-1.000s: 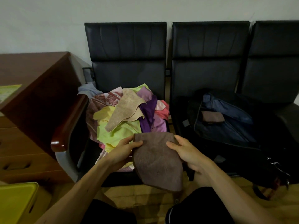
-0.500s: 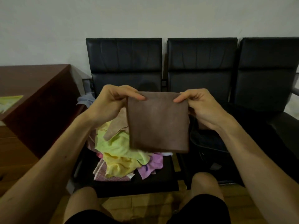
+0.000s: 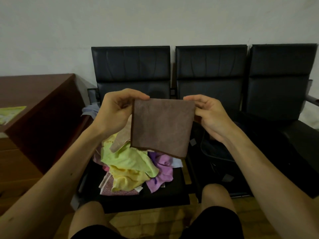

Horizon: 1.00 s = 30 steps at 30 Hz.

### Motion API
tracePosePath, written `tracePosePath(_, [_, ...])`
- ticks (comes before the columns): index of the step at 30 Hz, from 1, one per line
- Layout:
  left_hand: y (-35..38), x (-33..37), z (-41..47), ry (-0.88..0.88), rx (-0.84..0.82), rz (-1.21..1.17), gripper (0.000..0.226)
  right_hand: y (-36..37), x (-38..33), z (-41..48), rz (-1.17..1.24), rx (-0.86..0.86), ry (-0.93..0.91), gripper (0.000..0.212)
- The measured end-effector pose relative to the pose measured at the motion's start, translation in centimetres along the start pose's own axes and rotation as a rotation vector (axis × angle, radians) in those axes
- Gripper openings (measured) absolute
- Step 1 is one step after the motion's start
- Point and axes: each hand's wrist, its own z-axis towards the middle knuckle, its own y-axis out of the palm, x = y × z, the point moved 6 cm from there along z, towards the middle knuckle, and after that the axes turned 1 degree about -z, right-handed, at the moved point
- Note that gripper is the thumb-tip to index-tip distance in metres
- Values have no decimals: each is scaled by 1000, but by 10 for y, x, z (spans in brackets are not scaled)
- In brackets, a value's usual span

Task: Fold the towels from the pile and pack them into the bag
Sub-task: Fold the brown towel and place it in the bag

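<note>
On black seats (image 3: 131,66), towel pile (image 3: 127,163) beside bag (image 3: 215,152); hands (image 3: 119,114) (image 3: 212,118) pinch brown towel (image 3: 162,126).

Dim, flat indoor light with a greenish cast; the black chairs (image 3: 210,78) sink into murky shadow, edges bow from wide-angle distortion, and detail stays soft.

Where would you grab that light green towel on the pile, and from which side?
Pinch the light green towel at its bunched-up middle, coming straight down from above. It lies crumpled near the top of the pile, with raised folds to catch; a tan towel overlaps its far left edge, so probably avoid that corner.
</note>
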Motion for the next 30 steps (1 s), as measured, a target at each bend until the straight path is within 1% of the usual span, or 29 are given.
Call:
tracePosePath(2, [2, 1, -2, 31, 1, 24, 45, 2, 10, 0, 80, 7, 64, 21])
tracePosePath(4, [3, 0, -4, 21, 3, 27, 47, 7, 25, -3, 127, -16, 159, 26])
tracePosePath(6, [4, -5, -6, 2, 13, 28, 53, 11, 41, -9, 176, -24, 261, 38])
tracePosePath(8, [5, -10, -7, -13, 17, 45, 54, 17, 51, -16, 276, -25, 345, 54])
tracePosePath(10, [7, -12, -9, -9, 15, 90, 53, 26, 60, -23, 351, -35, 389, 71])
tracePosePath(11, [8, -14, -10, -11, 11, 104, 53, 30, 64, -26, 338, -52, 385, 73])
tracePosePath(13, [8, -18, -13, -29, 15, 122, 55, 36, 68, -32, 254, -71, 351, 56])
tracePosePath(14, [7, -20, -15, -44, 12, 129, 56, 38, 68, -35, 221, -63, 340, 51])
tracePosePath(16, [9, -20, -19, -83, 4, 102, 53, 41, 69, -40, 220, -38, 358, 48])
tracePosePath(17, [11, -19, -21, -121, 14, 40, 47, 41, 68, -41, 251, -27, 372, 46])
tracePosePath(18, [12, -19, -24, -186, 46, -81, 42, 42, 65, -43, 285, -27, 384, 43])
tracePosePath(20, [17, -23, -32, -398, 124, -503, 36, 42, 60, -43, 321, -35, 386, 33])
tracePosePath(21, [22, -25, -38, -500, 133, -682, 36, 42, 58, -43, 323, -47, 378, 26])
tracePosePath(22, [28, -27, -44, -584, 114, -786, 38, 42, 54, -44, 322, -60, 371, 22])
tracePosePath(24, [41, -28, -57, -692, 43, -845, 48, 44, 49, -44, 320, -89, 352, 21])
tracePosePath(26, [53, -30, -70, -784, 28, -862, 60, 46, 46, -45, 303, -105, 343, 22])
tracePosePath(27, [57, -32, -74, -812, 29, -847, 61, 46, 46, -45, 287, -100, 342, 20])
tracePosePath(28, [59, -35, -77, -812, 16, -807, 62, 44, 47, -45, 274, -88, 342, 17])
tracePosePath(29, [60, -40, -80, -787, -13, -706, 59, 42, 49, -45, 268, -69, 348, 15])
tracePosePath(30, [61, -42, -81, -765, -46, -590, 51, 41, 51, -45, 271, -50, 355, 16])
